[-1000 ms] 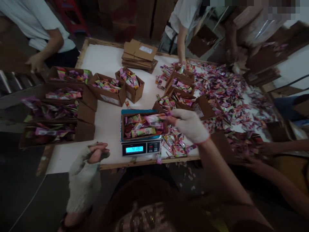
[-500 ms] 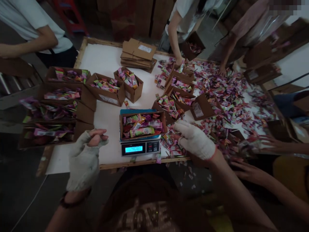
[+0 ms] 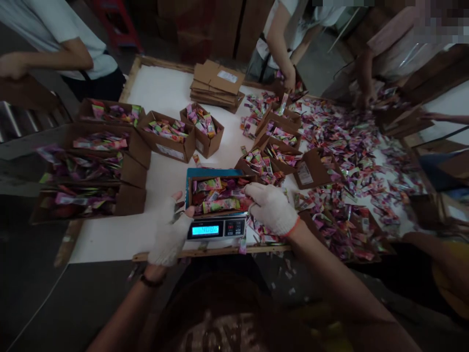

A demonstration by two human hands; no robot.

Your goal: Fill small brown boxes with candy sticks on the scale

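Scale (image 3: 215, 228) display glows cyan, looks like 408.x, last digit unclear. Gloved left hand (image 3: 169, 232) grips the left end of the cardboard box (image 3: 219, 194) of sachets on the scale; right hand (image 3: 271, 208) fingers curl over its right end. Box long axis runs left-right, near the front edge of the tabletop (image 3: 161, 171).

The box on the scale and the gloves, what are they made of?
The box on the scale looks like plain brown cardboard, matte with folded edges. The gloves on the left hand and right hand look like white knitted fabric, soft and slightly fuzzy.
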